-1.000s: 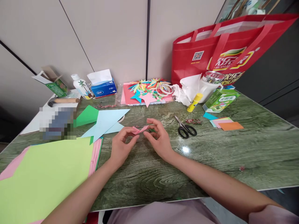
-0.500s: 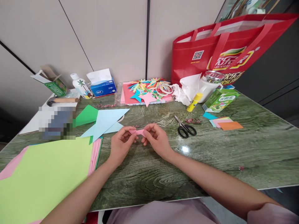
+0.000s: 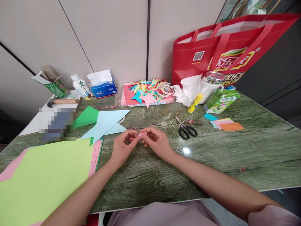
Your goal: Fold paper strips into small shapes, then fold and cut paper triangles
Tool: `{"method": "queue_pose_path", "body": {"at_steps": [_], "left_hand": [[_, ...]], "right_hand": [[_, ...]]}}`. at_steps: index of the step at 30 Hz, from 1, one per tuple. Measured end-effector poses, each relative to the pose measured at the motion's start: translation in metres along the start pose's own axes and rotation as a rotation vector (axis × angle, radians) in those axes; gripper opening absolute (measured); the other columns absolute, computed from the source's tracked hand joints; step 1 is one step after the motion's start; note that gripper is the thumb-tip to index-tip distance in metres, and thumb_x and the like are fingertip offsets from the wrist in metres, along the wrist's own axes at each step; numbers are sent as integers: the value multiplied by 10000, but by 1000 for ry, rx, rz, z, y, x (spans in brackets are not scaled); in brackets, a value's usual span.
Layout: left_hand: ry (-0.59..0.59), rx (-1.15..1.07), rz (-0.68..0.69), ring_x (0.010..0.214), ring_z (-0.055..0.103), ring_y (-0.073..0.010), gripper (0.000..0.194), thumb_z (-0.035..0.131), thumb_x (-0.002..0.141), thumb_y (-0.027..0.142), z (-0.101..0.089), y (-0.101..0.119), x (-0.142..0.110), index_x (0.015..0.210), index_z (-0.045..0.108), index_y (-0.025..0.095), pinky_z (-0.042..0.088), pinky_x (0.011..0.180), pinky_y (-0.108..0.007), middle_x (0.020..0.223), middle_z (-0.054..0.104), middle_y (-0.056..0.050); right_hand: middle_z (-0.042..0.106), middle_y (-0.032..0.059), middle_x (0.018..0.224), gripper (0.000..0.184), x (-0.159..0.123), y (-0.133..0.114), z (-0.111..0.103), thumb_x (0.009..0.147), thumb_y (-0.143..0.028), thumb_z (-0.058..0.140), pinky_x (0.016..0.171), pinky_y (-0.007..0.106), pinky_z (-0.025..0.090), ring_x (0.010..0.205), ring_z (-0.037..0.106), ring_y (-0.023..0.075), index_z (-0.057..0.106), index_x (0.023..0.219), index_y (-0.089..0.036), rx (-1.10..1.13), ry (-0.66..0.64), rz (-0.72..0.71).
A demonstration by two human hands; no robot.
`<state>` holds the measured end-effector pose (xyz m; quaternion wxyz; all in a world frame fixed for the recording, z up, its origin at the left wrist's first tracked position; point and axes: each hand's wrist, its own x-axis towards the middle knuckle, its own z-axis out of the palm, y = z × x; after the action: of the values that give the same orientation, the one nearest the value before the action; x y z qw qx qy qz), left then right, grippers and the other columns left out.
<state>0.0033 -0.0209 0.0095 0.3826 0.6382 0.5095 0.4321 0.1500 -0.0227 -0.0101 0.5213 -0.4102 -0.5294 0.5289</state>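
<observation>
A small folded piece of pink paper (image 3: 143,135) is held just above the table, between both hands. My left hand (image 3: 123,147) pinches it from the left with thumb and fingers. From the right, my right hand (image 3: 157,141) grips it too, its thumb and fingers almost meeting the left ones at the middle of the strip. Fingers cover part of the paper, so its full shape is hidden. To the right of my right hand lie black-handled scissors (image 3: 184,130). Light blue paper pieces (image 3: 108,121) and a green one (image 3: 88,116) lie beyond my left hand.
Big yellow-green sheets (image 3: 56,175) lie at the left. Small coloured paper rectangles (image 3: 231,126), a glue stick (image 3: 195,103) and a green carton (image 3: 221,101) are at the right. Behind stand a red bag (image 3: 188,62), a tissue pack (image 3: 103,89) and folded paper stars (image 3: 150,89).
My hands have drawn closer together on the pink paper. The strip, stretched between them before, now shows a bend, and its right end stands out above the right thumb.
</observation>
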Motion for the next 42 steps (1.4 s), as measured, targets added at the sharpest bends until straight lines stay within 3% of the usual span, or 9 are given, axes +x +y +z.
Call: {"method": "queue_pose_path", "body": {"at_steps": [3,7,13,17,23,30,42], "left_hand": [[-65,-135,-141,561,579,-124,204,661,701,324,1,3,1,805,624,153,484,545,-242,650,628,-5],[-145,-266,-198,533,579,-123,176,650,718,314,0,4,3,722,619,141,483,521,-246,608,635,-11],[-69,-357,-249,479,548,-98,148,665,702,266,-2,-2,5,764,640,134,434,472,-216,557,629,6],[-42,-354,-267,453,538,-95,169,680,678,262,-3,-2,6,773,648,125,430,469,-220,533,624,8],[-31,-358,-278,484,569,-105,157,682,670,247,-3,0,6,743,627,120,454,501,-221,547,635,0],[-62,-336,-268,491,576,-110,133,664,692,241,-2,-1,5,712,611,121,456,501,-219,553,634,-4],[-19,-290,-207,468,567,-94,132,671,695,241,-2,-2,4,687,609,124,449,478,-201,568,635,6]], "right_hand": [[588,-3,687,208,0,1,0,756,-330,593,527,254,530,592,598,122,555,904,-189,40,1,10],[579,-18,656,167,0,2,0,773,-306,580,541,255,528,576,608,119,511,873,-192,55,1,3],[581,-7,685,95,-1,1,-1,795,-269,524,551,253,526,606,609,122,559,844,-195,-29,-25,-9],[597,1,722,152,0,2,-2,810,-212,464,565,249,521,578,584,100,595,884,-193,-100,-42,-33],[597,37,846,185,0,6,-2,794,-239,519,544,233,531,712,608,131,561,967,-189,-46,3,-57],[606,7,659,132,-1,4,-2,754,-282,609,563,247,521,589,597,118,594,811,-164,-25,-12,-24],[635,9,633,227,1,-5,-1,762,-383,598,585,281,547,552,620,125,635,747,-160,120,-44,50]]}}
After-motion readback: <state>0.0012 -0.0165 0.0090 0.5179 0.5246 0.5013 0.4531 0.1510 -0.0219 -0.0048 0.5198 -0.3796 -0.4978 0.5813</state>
